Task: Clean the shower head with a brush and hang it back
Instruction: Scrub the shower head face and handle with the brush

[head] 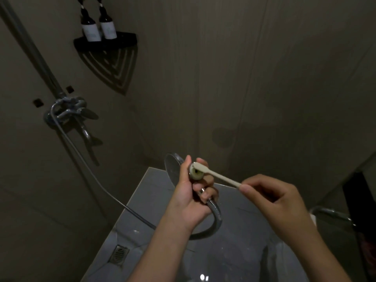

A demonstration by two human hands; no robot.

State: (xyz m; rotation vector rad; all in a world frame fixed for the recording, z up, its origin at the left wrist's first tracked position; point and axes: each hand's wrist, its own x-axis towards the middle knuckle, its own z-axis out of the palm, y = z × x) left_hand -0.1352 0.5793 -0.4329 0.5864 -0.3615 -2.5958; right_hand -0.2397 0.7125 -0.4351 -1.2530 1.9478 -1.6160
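My left hand (190, 192) is closed around the handle of a chrome shower head (173, 166), whose round face points away to the left. A small round fitting (196, 173) shows at the top of my fist. My right hand (270, 197) pinches the end of a pale toothbrush (218, 177). Its bristle end rests on that round fitting. A ribbed metal hose (216, 212) curls down from under my left hand and runs left up to the tap.
A chrome mixer tap (70, 111) with a riser pipe (30, 49) is on the left wall. A black corner shelf (105, 42) holds two dark bottles (98, 23). A floor drain (120, 253) lies below on grey tiles. Another chrome fitting (329, 213) sits at right.
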